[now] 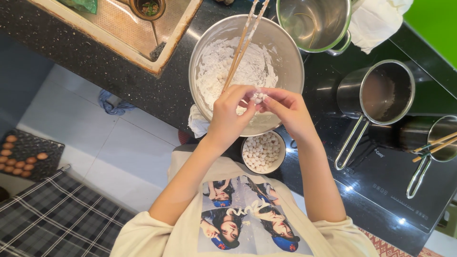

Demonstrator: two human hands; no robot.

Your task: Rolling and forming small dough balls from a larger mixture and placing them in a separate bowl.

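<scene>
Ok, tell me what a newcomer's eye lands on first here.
First, the left hand and right hand, pinching a small white dough piece together over the big steel mixing bowl of white flour, where chopsticks lean. Just below sits a small bowl of white dough balls. At far left, a tray of brown eggs lies on the floor.

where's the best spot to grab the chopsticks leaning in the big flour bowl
Probably the upper ends of the chopsticks, where they cross the far rim of the steel bowl. Their tips are buried in the white flour, while the tops stick out bare and together, so a pinch from the far side takes both cleanly.
</scene>
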